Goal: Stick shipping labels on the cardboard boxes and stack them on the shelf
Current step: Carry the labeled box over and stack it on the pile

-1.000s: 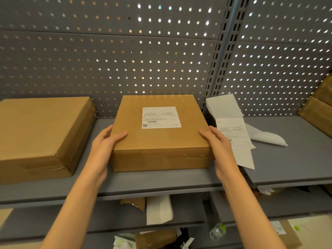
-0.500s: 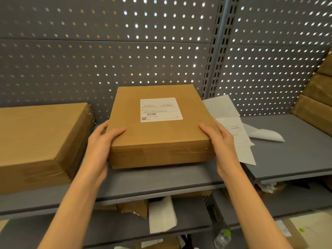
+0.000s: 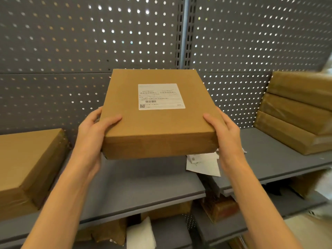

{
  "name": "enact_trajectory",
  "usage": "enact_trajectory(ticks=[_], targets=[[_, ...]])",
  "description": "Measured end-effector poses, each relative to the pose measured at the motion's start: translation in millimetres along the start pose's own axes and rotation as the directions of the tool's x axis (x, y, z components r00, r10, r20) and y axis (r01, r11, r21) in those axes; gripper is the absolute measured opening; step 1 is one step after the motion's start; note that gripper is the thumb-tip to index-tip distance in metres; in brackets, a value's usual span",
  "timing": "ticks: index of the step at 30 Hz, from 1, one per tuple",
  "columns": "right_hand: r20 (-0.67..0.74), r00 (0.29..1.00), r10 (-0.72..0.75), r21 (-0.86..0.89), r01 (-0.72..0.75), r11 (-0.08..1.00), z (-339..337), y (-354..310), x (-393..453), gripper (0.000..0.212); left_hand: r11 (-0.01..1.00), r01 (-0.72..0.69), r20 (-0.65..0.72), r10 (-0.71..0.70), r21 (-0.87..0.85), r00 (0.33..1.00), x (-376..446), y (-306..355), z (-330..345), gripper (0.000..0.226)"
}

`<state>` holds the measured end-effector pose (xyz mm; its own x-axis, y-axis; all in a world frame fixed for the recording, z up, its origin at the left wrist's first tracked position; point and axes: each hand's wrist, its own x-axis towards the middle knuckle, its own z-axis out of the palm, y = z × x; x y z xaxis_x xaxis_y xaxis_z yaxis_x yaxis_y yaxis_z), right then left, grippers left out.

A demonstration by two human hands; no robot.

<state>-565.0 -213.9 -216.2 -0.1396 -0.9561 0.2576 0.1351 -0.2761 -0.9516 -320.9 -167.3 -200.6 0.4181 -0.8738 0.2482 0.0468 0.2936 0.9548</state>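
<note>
Flat brown cardboard box point(image 3: 159, 121) bearing a white printed shipping label point(image 3: 161, 96) on its top face, held clear of the grey shelf board point(image 3: 143, 186) between both hands. The left hand point(image 3: 91, 133) grips the near left corner, thumb curled over the top edge and fingers under the side; the right hand point(image 3: 227, 135) grips the near right corner likewise. The box's long axis runs toward 12 o'clock, its far end raised toward the perforated grey back panel point(image 3: 89, 42). A stack of three brown cardboard boxes point(image 3: 294, 112) stands on the shelf at 3 o'clock, nearer the right hand; one larger brown box point(image 3: 27, 168) lies at 9 o'clock. The stack at 3 o'clock is judged the likely destination, calling for a rightward carry.
</note>
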Motion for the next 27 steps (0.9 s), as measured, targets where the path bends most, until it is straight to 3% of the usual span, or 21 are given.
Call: enact_trajectory(ticks=[8,14,18,22,27], targets=[[-0.080,0.984,-0.159,-0.044,0.155,0.987,-102,-50,20,0.042,0.998,-0.042,0.054,0.044,-0.047,0.998,-29,27,111,0.029],[-0.104,0.969,-0.226,-0.092,0.216,0.972,-197,-96,38,0.058,0.992,-0.093,0.111,0.102,-0.084,0.989,-63,43,212,0.026],[-0.121,0.953,-0.277,-0.128,0.262,0.956,-257,-118,52,0.051,0.985,-0.134,0.129,0.147,-0.106,0.981,-80,47,273,0.017],[-0.134,0.946,-0.296,-0.151,0.276,0.949,-306,-132,66,0.067,0.983,-0.143,0.158,0.161,-0.118,0.974,-89,48,327,0.012],[-0.153,0.931,-0.330,-0.145,0.309,0.940,-356,-141,94,0.067,0.977,-0.162,0.205,0.189,-0.142,0.960,-86,49,386,0.013]])
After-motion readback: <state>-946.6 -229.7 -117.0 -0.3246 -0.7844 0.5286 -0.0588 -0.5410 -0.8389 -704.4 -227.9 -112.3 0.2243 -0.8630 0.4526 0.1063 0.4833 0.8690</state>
